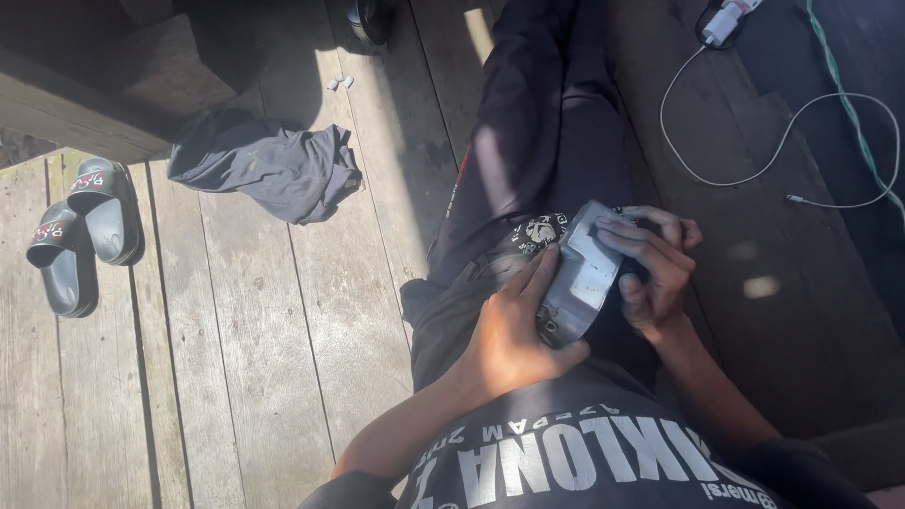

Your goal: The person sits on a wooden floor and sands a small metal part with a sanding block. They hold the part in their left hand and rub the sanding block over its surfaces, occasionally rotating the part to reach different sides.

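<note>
In the head view, a grey metal part [580, 273], flat-faced with a rounded rim, is being held over the lap of a seated person in dark trousers [537, 141]. The left hand [514, 330] is being pressed against the part's left side, fingers extended along its face and thumb curled under the rim, so the part is being gripped. The right hand [655, 264] is being wrapped around the part's right edge, fingers clenched over its top. A dark crumpled cloth [269, 168] is lying on the wooden plank floor [273, 358], well apart to the left. A pair of grey slide sandals [83, 231] is sitting further left. A white cable [745, 174] is being seen coiled on the boards at the upper right.
</note>
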